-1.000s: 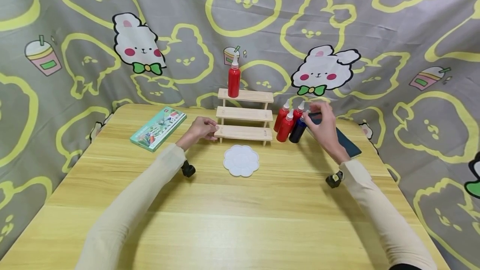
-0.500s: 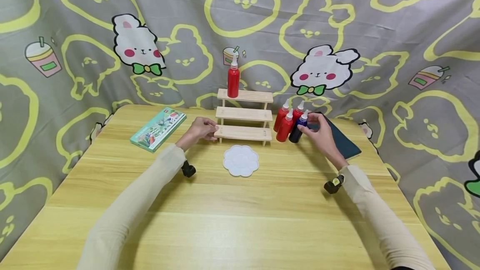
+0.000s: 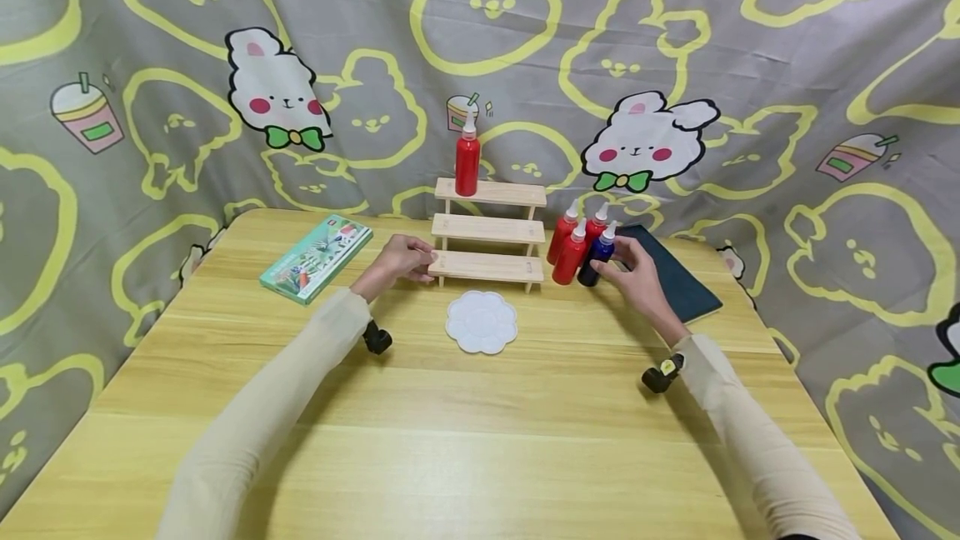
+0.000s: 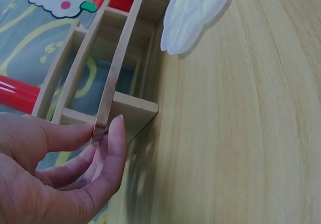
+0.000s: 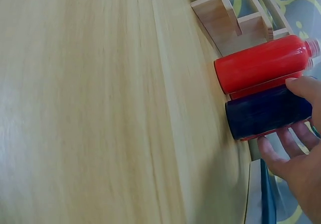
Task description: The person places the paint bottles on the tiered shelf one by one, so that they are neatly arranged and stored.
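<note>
My left hand (image 3: 397, 261) pinches the left end of the lowest step of a three-tier wooden stand (image 3: 487, 227); in the left wrist view thumb and forefinger meet on that board (image 4: 111, 91). At the stand's right, my right hand (image 3: 637, 273) grips a dark blue squeeze bottle (image 3: 596, 261) with a white nozzle. Its thumb lies on one side and the fingers on the other in the right wrist view, where the blue bottle (image 5: 266, 111) stands beside a red bottle (image 5: 263, 63). Several red bottles (image 3: 570, 258) cluster there. One more red bottle (image 3: 467, 163) stands on the top step.
A white flower-shaped palette (image 3: 482, 322) lies on the table in front of the stand. To the left is a flat green illustrated box (image 3: 317, 258). A dark teal flat pad or book (image 3: 682, 282) lies behind my right hand. Patterned grey cloth (image 3: 360, 15) hangs behind the table.
My right hand has come down from the blue bottle's nozzle to its body and now holds it there. The left hand stays on the stand; the bottles have not visibly moved.
</note>
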Motion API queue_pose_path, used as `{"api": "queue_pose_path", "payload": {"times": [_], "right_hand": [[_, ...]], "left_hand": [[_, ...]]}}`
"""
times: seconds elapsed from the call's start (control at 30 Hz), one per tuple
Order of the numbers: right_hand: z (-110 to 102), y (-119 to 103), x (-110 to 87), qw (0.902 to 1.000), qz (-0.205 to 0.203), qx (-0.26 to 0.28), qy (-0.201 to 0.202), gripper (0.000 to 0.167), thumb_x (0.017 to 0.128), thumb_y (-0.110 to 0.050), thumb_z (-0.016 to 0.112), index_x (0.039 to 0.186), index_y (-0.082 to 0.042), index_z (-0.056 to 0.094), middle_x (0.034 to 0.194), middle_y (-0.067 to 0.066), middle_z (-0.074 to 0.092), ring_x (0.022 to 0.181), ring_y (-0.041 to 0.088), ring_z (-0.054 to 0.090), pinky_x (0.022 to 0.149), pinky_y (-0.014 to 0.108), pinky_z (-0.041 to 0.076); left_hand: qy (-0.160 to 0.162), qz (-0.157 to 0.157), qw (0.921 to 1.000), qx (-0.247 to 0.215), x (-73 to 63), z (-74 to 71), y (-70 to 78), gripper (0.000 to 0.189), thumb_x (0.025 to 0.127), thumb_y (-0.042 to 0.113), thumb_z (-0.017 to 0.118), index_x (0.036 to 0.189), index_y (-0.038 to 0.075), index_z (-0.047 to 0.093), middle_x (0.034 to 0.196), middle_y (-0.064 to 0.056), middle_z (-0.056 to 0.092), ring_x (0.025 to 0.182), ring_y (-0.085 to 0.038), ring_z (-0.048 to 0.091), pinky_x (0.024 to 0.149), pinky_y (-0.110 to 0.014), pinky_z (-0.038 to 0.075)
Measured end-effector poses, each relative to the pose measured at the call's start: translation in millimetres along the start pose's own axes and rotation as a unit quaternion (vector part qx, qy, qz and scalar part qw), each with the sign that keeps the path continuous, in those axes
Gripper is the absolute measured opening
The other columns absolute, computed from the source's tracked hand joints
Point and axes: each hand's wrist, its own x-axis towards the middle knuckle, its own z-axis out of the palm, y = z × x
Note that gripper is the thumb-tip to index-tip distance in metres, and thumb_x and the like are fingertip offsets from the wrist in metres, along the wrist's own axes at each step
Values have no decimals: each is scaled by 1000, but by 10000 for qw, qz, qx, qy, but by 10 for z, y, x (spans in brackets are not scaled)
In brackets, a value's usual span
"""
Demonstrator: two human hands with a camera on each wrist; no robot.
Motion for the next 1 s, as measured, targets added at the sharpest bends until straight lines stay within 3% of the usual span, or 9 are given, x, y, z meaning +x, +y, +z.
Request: {"api": "queue_pose_path", "payload": {"times": [0.13, 0.2, 0.33, 0.43, 0.53, 0.67, 0.77, 1.0], "right_hand": [[9, 28, 2, 9999, -30, 89, 75, 61, 95, -17, 80, 145, 1, 49, 139, 21, 58, 121, 17, 56, 124, 52, 40], [14, 32, -1, 9999, -23, 82, 80, 61, 95, -17, 80, 146, 0, 49, 138, 19, 58, 120, 16, 57, 121, 41, 45], [19, 53, 1, 9999, 22, 92, 90, 64, 96, -17, 79, 148, 1, 48, 139, 22, 58, 121, 20, 57, 99, 14, 51], [16, 75, 5, 9995, 118, 278, 126, 64, 95, -14, 79, 150, 0, 48, 141, 23, 58, 120, 18, 58, 89, 6, 50], [-7, 77, 10, 9982, 320, 460, 211, 66, 95, -13, 79, 151, 1, 48, 135, 19, 60, 113, 9, 61, 87, 7, 55], [-50, 23, 21, 9933, 614, 899, 379, 65, 93, -13, 81, 150, -2, 51, 120, 2, 62, 98, 0, 65, 87, 19, 63], [-73, -65, 32, 9878, 624, 1347, 477, 63, 91, -11, 83, 146, -5, 54, 112, -4, 63, 93, 1, 68, 88, 27, 65], [-170, -302, 92, 9828, 339, 1712, 600, 54, 91, -12, 83, 138, -8, 58, 112, -4, 67, 95, 6, 68, 82, 23, 66]], "left_hand": [[-54, -28, 10000, -47, -14, -12, -2, 38, 101, 8, 69, 132, -12, 57, 114, -17, 66, 70, -14, 71, 75, -28, 68], [-75, -63, 10000, -15, -22, -12, -1, 42, 99, 10, 73, 132, -11, 56, 108, -14, 67, 70, -14, 73, 75, -29, 68], [-77, -130, 9998, 107, -28, -4, 2, 47, 95, 10, 78, 131, -8, 54, 98, -11, 70, 69, -14, 73, 74, -27, 68], [-36, -135, 9998, 166, -26, 8, 8, 45, 94, 8, 79, 129, -7, 54, 94, -9, 69, 67, -13, 72, 71, -26, 67], [-26, -77, 9998, 184, -27, 20, 18, 44, 94, 7, 78, 128, -7, 53, 91, -9, 69, 66, -12, 71, 70, -25, 66], [-58, -28, 9998, 169, -26, 27, 28, 45, 94, 5, 77, 129, -9, 52, 89, -10, 70, 66, -12, 71, 70, -25, 67], [-97, -34, 9997, 200, -27, 19, 37, 44, 95, 4, 75, 129, -9, 51, 92, -10, 69, 67, -12, 70, 72, -26, 67], [-263, 125, 9986, 449, -43, -33, 81, 32, 98, 6, 72, 122, -10, 58, 95, -10, 71, 71, -15, 70, 78, -35, 69]]}}
